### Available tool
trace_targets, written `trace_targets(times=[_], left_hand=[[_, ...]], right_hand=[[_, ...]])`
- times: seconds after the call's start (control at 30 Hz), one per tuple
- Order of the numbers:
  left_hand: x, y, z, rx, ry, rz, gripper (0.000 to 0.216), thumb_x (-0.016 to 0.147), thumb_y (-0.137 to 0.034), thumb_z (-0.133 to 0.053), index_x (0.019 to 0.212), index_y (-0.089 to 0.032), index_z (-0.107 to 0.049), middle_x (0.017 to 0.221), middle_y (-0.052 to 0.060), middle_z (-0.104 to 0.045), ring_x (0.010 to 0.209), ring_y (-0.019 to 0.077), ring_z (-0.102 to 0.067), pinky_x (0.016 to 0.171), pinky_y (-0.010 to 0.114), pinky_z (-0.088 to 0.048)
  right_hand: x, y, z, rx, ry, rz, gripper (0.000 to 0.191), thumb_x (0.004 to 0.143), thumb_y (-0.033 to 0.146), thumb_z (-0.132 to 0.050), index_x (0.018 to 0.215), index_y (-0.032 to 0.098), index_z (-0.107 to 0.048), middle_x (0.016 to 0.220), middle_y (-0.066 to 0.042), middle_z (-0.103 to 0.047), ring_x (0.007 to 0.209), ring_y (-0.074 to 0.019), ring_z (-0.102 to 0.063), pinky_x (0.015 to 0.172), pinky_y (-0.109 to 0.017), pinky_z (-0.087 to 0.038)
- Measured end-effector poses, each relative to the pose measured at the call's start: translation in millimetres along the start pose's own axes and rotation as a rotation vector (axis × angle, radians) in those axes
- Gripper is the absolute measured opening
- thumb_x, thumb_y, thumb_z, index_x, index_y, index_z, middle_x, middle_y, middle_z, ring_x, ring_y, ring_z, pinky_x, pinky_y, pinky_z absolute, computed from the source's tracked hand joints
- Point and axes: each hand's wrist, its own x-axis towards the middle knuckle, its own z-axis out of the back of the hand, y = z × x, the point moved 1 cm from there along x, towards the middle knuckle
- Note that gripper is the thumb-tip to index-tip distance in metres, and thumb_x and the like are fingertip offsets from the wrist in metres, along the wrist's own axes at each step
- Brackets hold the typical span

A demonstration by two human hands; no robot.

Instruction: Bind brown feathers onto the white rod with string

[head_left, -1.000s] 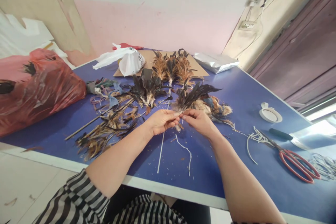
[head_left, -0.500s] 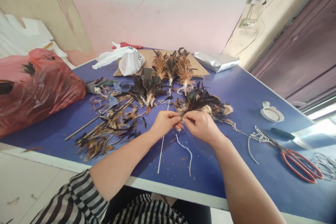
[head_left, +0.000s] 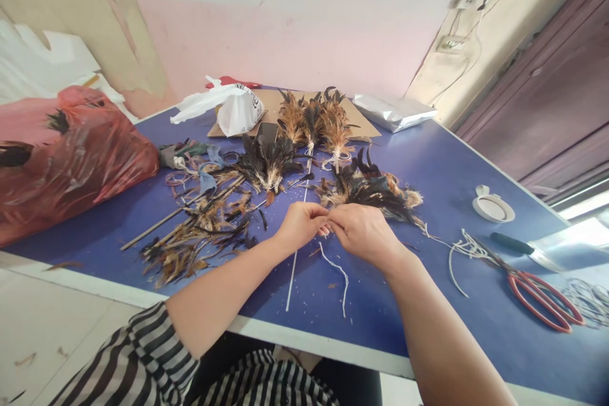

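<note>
In the head view, my left hand point(head_left: 301, 226) and my right hand point(head_left: 364, 233) meet at the fingertips over the middle of the table. Both are closed in a pinch; what lies between the fingers is hidden. Just beyond my right hand is a loose pile of dark and brown feathers point(head_left: 375, 190). A fan-shaped bunch of black feathers point(head_left: 269, 162) lies past my left hand. Below my hands a short white string point(head_left: 339, 273) curls on the blue table, and a thin white stick point(head_left: 292, 279) passes beneath my left hand.
Tied brown feather bunches point(head_left: 335, 127) lie on cardboard point(head_left: 364, 127) at the back. At right are red-handled scissors point(head_left: 545, 298), a knife point(head_left: 514, 243), a tape roll point(head_left: 493, 206) and string point(head_left: 469, 247). Loose feathers with sticks point(head_left: 200, 235) and a red plastic bag point(head_left: 95, 158) are at left.
My right hand has turned slightly inward, its fingers now covering the pinch point. The dark feathers behind it sit differently, lower at the front. The view has shifted slightly.
</note>
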Motion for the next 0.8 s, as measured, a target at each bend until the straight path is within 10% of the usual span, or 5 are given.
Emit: trace_targets(times=[0.8], left_hand=[[-16, -9, -4, 0.444, 0.146, -0.433, 0.019, 0.074, -0.015, -0.052, 0.089, -0.020, -0.063, 0.072, 0.002, -0.064, 0.064, 0.0132, -0.057, 0.067, 0.023, -0.041]], right_hand=[[13, -41, -11, 0.206, -0.178, -0.073, 0.017, 0.077, 0.031, -0.054, 0.070, 0.024, -0.068, 0.077, -0.002, -0.059, 0.078, -0.0164, -0.050, 0.077, -0.034, -0.029]])
